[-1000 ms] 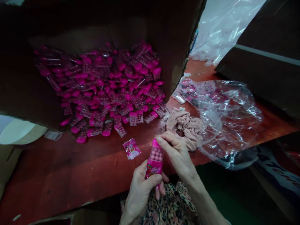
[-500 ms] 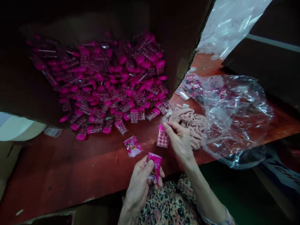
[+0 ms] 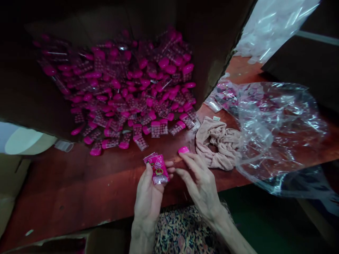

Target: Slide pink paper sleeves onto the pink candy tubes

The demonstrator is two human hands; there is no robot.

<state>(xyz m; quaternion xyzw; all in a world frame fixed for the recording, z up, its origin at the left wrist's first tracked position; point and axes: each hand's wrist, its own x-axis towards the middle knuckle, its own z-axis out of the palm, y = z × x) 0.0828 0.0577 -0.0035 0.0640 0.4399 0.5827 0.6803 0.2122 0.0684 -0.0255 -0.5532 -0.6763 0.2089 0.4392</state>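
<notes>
My left hand [image 3: 148,197] holds a small pink printed packet [image 3: 160,171], with the thumb along its left edge and the other fingers behind it. The edge of another packet [image 3: 149,156] shows just beyond; I cannot tell whether it is held too. My right hand [image 3: 202,180] has its thumb and index finger apart. Its fingertips are at the pink cap of a small ball-filled container [image 3: 183,150], whose body is hidden by the hand. Beyond both hands, a large heap of such pink-capped clear containers [image 3: 132,95] spills from a cardboard box.
The dark cardboard box [image 3: 212,46] stands open over the red table [image 3: 79,180]. A crumpled beige cloth [image 3: 219,148] lies right of my hands. Further right is a clear plastic bag [image 3: 286,137] with pink packets by it. A white bowl [image 3: 29,141] is at left.
My left hand has moved up and left with the packet, to where the loose packets lay. My right hand has lowered and its fingers have spread; the container's body is now covered.
</notes>
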